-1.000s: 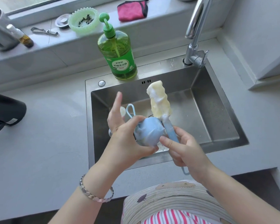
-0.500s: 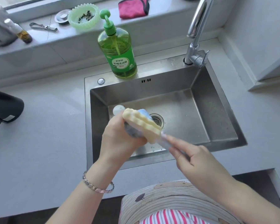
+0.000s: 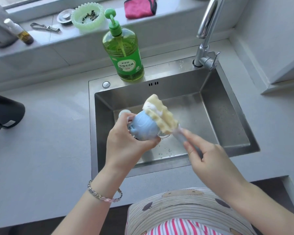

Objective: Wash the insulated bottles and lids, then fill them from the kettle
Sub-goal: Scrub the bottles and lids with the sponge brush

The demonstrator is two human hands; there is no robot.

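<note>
The person's left hand (image 3: 126,145) is gripping a pale blue lid (image 3: 143,128) over the left half of the steel sink (image 3: 234,116), with the fingers and thumb curling round its rounded body and the thumb pressing on its lower edge. The right hand (image 3: 209,160) is pinching the pale handle of a sponge brush (image 3: 161,116) between thumb and fingers; the handle is blurring, so the exact grip on it is hard to make out. The brush's yellow sponge head, carrying a streak of white foam, is lying against the upper right side of the lid and touching it. Just behind the left hand a small white round thing (image 3: 125,112) is sitting in the basin, mostly hidden, and what it is cannot be told. The drain (image 3: 165,135) is showing just below the lid, and water drops are lying on the basin floor near it. A green dish soap bottle (image 3: 124,55) is standing upright on the sink's back ledge, with the tap (image 3: 205,31) rising at the right corner. A black kettle (image 3: 5,112) is resting on the grey surface (image 3: 41,133) well to the left. On the windowsill (image 3: 92,36) are lying a green bowl (image 3: 87,17), a pink cloth (image 3: 139,7), a metal plug (image 3: 64,16), a peeler (image 3: 45,28) and a small bottle (image 3: 22,33). A bracelet (image 3: 103,195) is circling the left wrist
</note>
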